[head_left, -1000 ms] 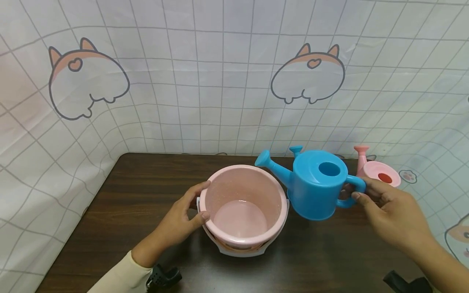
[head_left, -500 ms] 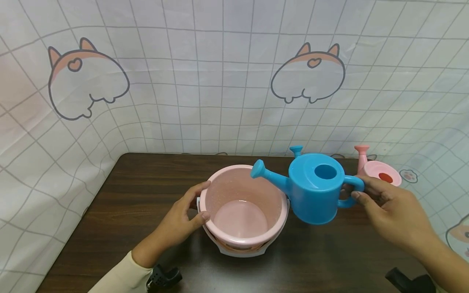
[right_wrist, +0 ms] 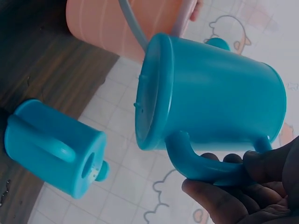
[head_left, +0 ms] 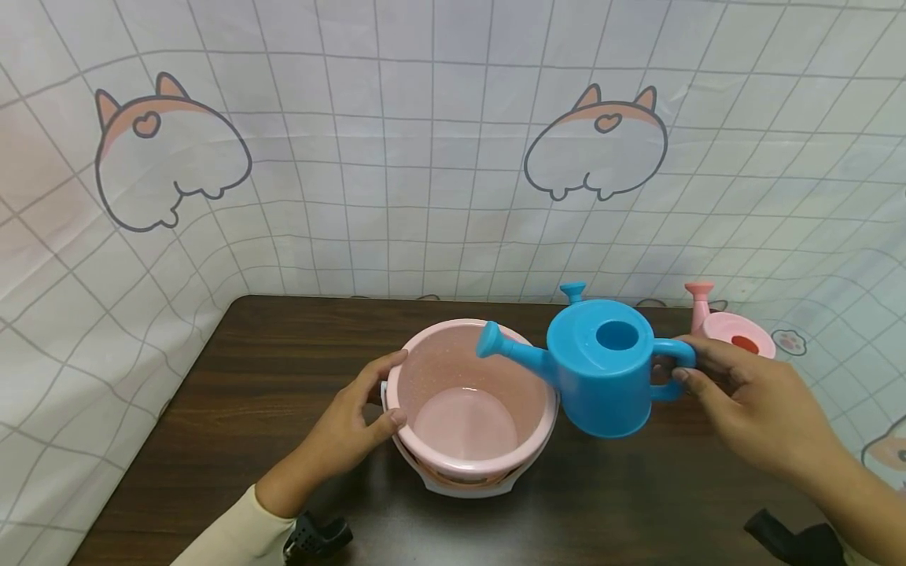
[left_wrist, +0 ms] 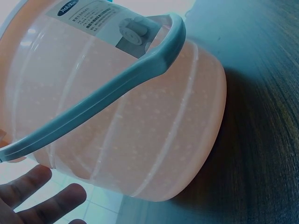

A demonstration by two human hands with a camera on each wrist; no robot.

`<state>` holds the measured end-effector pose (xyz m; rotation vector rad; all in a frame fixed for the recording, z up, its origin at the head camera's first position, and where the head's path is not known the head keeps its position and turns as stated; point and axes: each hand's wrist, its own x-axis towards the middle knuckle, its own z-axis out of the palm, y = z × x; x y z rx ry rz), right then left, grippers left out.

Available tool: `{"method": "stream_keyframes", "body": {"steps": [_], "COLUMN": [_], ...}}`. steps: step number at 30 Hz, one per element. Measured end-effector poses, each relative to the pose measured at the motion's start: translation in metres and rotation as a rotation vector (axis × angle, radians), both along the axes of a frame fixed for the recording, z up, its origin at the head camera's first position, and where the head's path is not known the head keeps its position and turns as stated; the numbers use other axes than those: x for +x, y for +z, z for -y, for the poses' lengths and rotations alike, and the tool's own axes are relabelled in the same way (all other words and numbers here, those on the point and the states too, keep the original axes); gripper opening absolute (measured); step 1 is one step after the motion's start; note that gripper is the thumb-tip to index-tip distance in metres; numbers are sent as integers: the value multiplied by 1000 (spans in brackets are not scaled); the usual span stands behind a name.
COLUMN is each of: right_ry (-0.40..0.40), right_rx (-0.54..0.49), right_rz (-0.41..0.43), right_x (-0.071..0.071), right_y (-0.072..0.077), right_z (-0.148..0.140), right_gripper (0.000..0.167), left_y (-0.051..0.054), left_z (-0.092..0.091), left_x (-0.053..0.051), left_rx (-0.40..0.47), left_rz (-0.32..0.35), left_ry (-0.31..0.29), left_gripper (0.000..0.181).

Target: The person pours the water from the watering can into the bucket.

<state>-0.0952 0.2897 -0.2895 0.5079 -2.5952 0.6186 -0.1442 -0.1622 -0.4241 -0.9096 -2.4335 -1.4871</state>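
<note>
A pink bucket (head_left: pixel 463 465) stands on the dark wooden table, its grey-white handle (left_wrist: pixel 107 95) hanging down against the side. My left hand (head_left: pixel 350 428) holds the bucket's left rim, thumb on the near part and index finger further back. In the left wrist view, other fingers (left_wrist: pixel 60 203) stand off the bucket's wall. My right hand (head_left: pixel 753 409) grips the loop handle of a blue watering can (head_left: pixel 602 385). The can is raised at the bucket's right, tilted slightly, with its spout over the rim. Clear water seems to lie in the bucket, though its depth cannot be told.
A second blue watering can (right_wrist: pixel 53 149) stands on the table behind the held one; only its spout top shows in the head view. At the back right stands a pink watering can (head_left: pixel 739 330). A gridded curtain (head_left: pixel 425 157) surrounds the table (head_left: pixel 269 377).
My right hand has brought the blue watering can left and a little lower, so its spout reaches further over the bucket. The left hand and bucket have stayed put.
</note>
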Motion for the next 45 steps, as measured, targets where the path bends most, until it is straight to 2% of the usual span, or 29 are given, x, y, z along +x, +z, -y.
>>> {"method": "stream_keyframes", "body": {"steps": [7, 12, 18, 28, 33, 38, 45], "right_ry": [57, 98, 146, 139, 155, 158, 157], "right_rx": [55, 52, 43, 49, 70, 92, 109], "right_rz": [-18, -1, -25, -17, -52, -85, -78], "right_x": [-4, -6, -9, -11, -14, -16, -16], "right_y": [8, 12, 18, 24, 24, 27, 29], "right_z": [4, 6, 9, 12, 13, 15, 16], "right_gripper": [38, 39, 41, 41, 40, 47, 49], "left_y": [1, 2, 2, 1, 1, 1, 2], "left_z": [-1, -1, -1, -1, -1, -1, -1], "left_x": [0, 0, -1, 0, 0, 0, 2], "left_rx": [0, -4, -4, -1, 1, 8, -1], "left_rz": [1, -5, -3, 3, 1, -4, 12], "left_ry": [2, 6, 4, 1, 3, 2, 5], "left_gripper": [71, 71, 71, 70, 69, 70, 70]}}
